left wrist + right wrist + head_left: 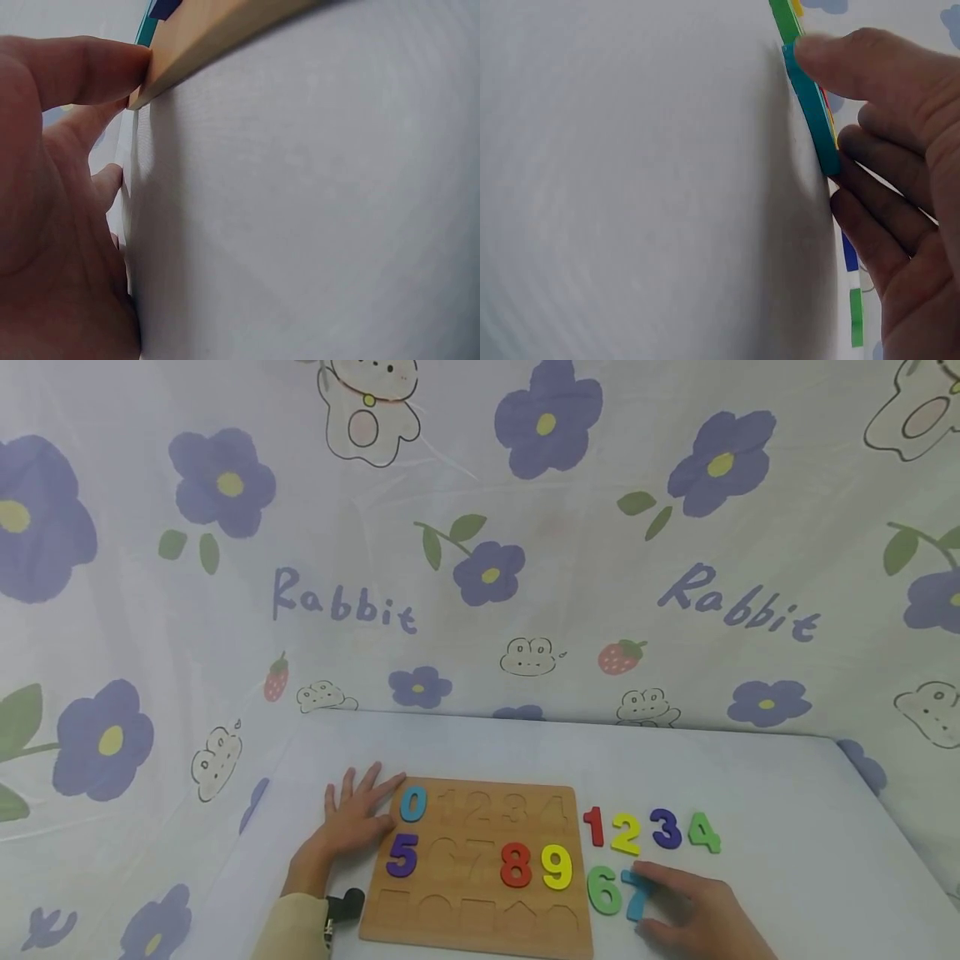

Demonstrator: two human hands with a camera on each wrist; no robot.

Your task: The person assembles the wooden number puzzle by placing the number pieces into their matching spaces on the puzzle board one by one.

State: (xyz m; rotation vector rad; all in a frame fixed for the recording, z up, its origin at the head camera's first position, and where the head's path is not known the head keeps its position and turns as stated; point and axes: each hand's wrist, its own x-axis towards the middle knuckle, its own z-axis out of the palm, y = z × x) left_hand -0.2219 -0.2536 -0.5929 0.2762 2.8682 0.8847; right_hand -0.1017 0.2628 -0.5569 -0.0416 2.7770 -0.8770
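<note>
A wooden number board [450,937] lies on the white table. My left hand [352,818] rests at its upper left edge, fingers spread and fairly straight; in the left wrist view the thumb [97,71] touches the board's side. To the right of the board, my right hand [697,914] pinches a blue number 7 [636,906] between thumb and fingers. From the right wrist, the blue 7 appears as a thin teal edge [814,116] close over the table, with the thumb at one end and fingertips at the other. A green 6 [603,891] lies just left of it.
In the board sit a blue 0 [413,804], purple 5 [402,856], red 8 [516,865] and yellow 9 [557,867]; other recesses are bare. Loose beside it are a red 1 [595,827], yellow 2 [626,834], purple 3 [666,828] and green 4 [704,833]. Patterned cloth [555,668] hangs behind.
</note>
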